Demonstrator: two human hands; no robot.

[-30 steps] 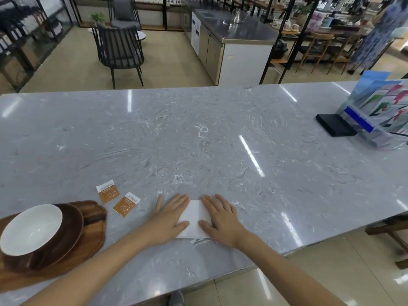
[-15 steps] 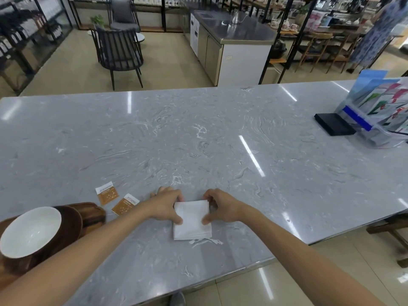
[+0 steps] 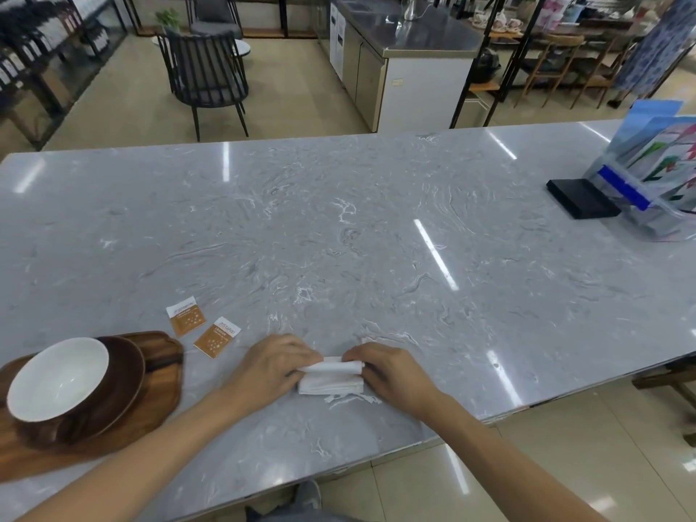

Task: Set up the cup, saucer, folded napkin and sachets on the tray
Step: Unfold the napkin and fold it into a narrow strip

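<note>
A white napkin (image 3: 331, 379) lies on the grey marble counter near its front edge, its far edge lifted and folded over toward me. My left hand (image 3: 269, 365) pinches its left end and my right hand (image 3: 391, 374) pinches its right end. Two orange-and-white sachets (image 3: 185, 315) (image 3: 217, 336) lie flat on the counter to the left of my hands. At the far left a wooden tray (image 3: 162, 374) carries a dark brown saucer (image 3: 126, 374) with a cup (image 3: 56, 378) on it, white inside and brown outside.
A black box (image 3: 582, 198) and a clear stand of leaflets (image 3: 655, 175) sit at the counter's far right. The counter's front edge (image 3: 414, 442) runs just under my wrists. Beyond the counter are a dark chair (image 3: 207, 69) and a steel cabinet (image 3: 406, 58).
My hands went from pressing flat on the napkin to gripping its two sides. They have lifted its far edge and folded it toward me, so the napkin is now a narrower strip.
</note>
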